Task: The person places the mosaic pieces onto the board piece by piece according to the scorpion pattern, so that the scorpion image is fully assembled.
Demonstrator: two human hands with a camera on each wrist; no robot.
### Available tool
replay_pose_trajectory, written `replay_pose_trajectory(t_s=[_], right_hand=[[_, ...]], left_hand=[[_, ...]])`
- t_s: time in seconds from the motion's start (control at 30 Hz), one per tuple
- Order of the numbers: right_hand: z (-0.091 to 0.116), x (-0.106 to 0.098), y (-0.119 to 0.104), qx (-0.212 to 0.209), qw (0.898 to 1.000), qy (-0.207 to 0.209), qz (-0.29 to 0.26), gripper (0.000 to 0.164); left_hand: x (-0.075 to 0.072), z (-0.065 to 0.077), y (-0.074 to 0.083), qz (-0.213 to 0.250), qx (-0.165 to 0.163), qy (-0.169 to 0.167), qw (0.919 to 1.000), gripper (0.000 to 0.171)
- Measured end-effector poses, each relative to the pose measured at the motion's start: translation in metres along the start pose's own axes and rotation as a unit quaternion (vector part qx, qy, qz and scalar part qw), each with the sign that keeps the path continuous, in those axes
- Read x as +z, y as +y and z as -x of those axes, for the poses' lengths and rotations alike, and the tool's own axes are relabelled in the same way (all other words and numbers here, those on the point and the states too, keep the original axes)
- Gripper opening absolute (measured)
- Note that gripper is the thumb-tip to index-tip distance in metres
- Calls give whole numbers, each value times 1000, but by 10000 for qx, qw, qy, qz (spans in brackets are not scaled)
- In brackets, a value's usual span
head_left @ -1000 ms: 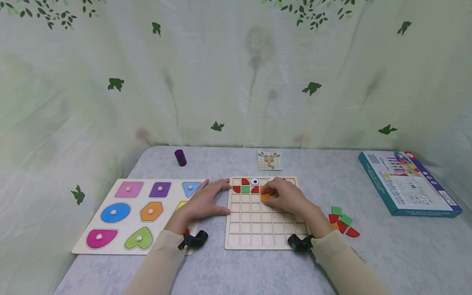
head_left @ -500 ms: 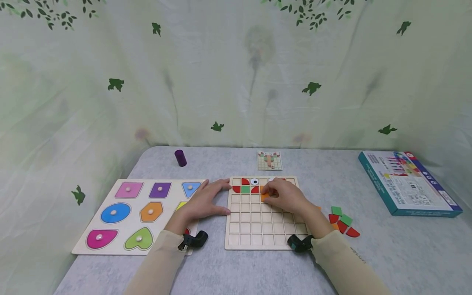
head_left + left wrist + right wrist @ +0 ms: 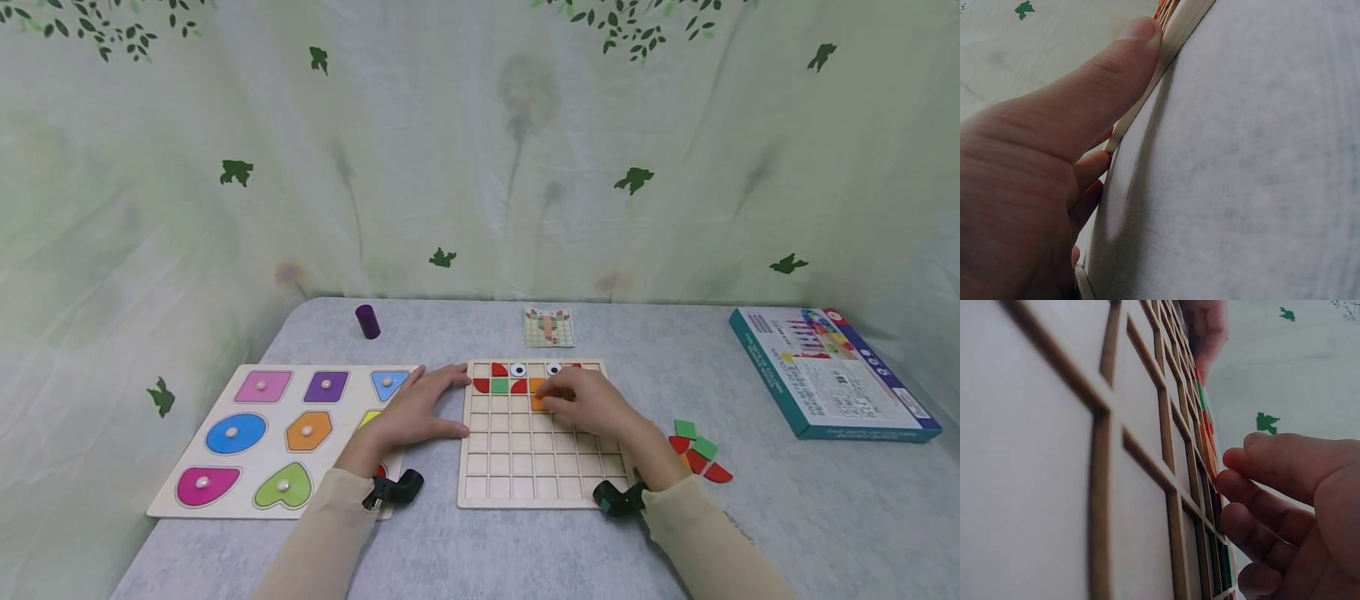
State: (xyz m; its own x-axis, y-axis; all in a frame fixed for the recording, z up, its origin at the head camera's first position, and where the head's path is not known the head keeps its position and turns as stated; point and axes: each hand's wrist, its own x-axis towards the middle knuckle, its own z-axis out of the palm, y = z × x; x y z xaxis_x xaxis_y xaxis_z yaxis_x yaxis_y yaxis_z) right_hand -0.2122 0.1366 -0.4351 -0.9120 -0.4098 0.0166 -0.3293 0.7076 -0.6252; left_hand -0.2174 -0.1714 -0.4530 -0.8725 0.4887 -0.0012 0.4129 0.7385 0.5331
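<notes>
A wooden grid board lies on the table, its upper rows partly filled with red, green and orange tiles and two eye tiles. My left hand rests at the board's left edge, fingers and thumb extended; the left wrist view shows its thumb against the rim. Over the upper right of the board is my right hand, its fingertips right by an orange tile. In the right wrist view its fingers are loosely bent beside the orange piece, with nothing between them.
Left of the board lies a knob puzzle with coloured shapes. Loose red, green and orange tiles lie to the right. A pattern card, a purple cylinder and a flat teal-edged box stand farther back.
My right hand has drawn slightly right, off the orange tiles, uncovering more of them and the right eye tile. My left hand stays put.
</notes>
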Motion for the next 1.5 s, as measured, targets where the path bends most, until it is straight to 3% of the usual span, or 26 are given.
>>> replay_pose_trajectory(t_s=[0.37,0.6,0.9,1.5], right_hand=[[16,-18,5,-289,9976,-474,-424,20],[34,-29,16,-421,9982,-293,-326,24],[50,-44,34,126,9998,-83,-106,24],[78,-69,77,568,9983,77,100,32]], left_hand=[[-1,1,2,7,3,1,10000,76],[0,0,1,18,-5,-5,10000,77],[0,1,1,26,1,-15,10000,77],[-2,0,2,-24,155,13,9999,77]])
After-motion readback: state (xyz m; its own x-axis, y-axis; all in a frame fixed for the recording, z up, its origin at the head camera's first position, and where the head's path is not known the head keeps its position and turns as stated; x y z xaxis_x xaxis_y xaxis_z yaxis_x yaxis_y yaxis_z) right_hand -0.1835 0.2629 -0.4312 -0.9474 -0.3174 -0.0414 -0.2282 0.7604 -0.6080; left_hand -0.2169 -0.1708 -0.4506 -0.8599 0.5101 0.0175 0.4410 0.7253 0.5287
